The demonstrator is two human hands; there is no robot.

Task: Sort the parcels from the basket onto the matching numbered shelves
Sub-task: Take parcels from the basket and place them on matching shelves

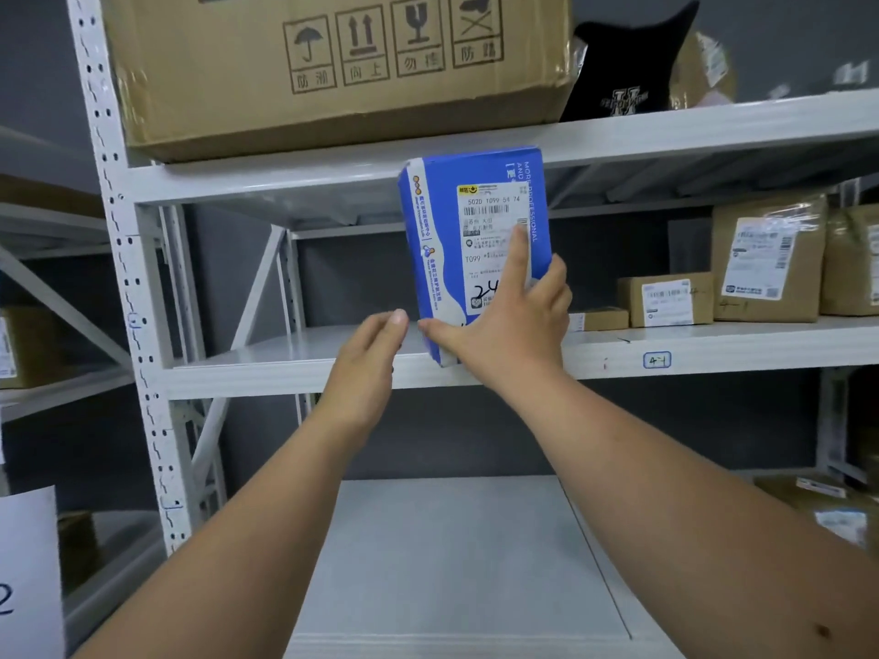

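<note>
A blue and white parcel with a white shipping label stands upright on the front edge of the middle shelf. My right hand holds it from the front, index finger stretched up over the label, thumb under its lower left corner, other fingers round its right side. My left hand hovers just left of the parcel with relaxed fingers, not touching it. A small tag reading 4-1 is stuck on the shelf's front lip to the right. The basket is out of view.
Several brown parcels stand on the same shelf at the right. A large cardboard box and a black item fill the shelf above. The lower shelf lies beneath my arms. A white upright post stands at the left.
</note>
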